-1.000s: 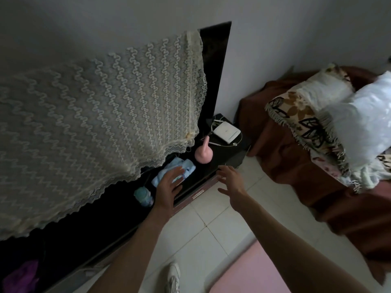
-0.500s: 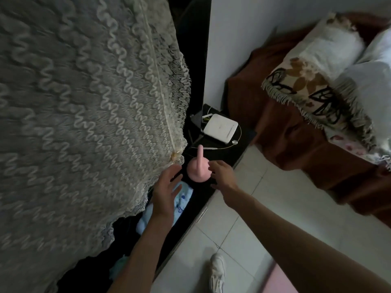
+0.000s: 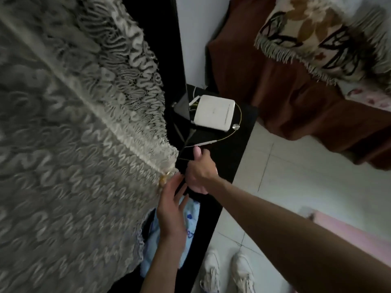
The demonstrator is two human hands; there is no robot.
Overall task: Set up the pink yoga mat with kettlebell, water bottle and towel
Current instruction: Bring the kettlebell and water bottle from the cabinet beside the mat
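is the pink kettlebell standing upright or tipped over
Upright: the kettlebell stands handle-up on the black shelf, the right hand gripping it.

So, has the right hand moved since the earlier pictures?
Yes. The right hand went from beside the pink kettlebell onto it, toward the white router box on the dark shelf.

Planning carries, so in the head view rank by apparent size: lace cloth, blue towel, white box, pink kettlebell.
1. lace cloth
2. blue towel, part hidden under the left hand
3. white box
4. pink kettlebell, mostly covered by the right hand; its true size is unclear

Towel versus box is unsure.
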